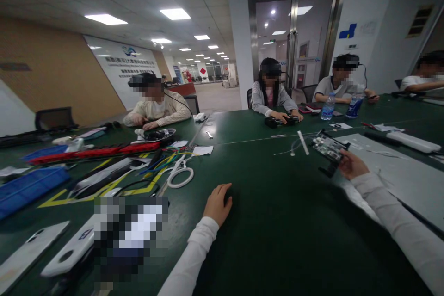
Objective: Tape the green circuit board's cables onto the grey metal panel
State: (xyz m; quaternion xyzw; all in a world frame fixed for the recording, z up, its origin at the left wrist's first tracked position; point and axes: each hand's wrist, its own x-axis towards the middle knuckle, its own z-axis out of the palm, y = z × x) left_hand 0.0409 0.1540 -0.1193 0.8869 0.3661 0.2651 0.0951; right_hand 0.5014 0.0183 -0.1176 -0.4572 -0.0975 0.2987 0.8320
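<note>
The right hand, at the right of the frame, pinches a circuit board with a black frame by its edge. The left hand, below centre, is relaxed and empty, fingers slightly spread, at the green tabletop (contact is unclear). A white strip lies just left of the board; a white ring lies left of centre.

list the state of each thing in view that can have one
Board: held up, tilted
Right hand: gripping the board's edge
Left hand: open, holding nothing
White cable: looped
Bottles: standing
Ceiling lights: on
Glass doors: apparently shut
</note>
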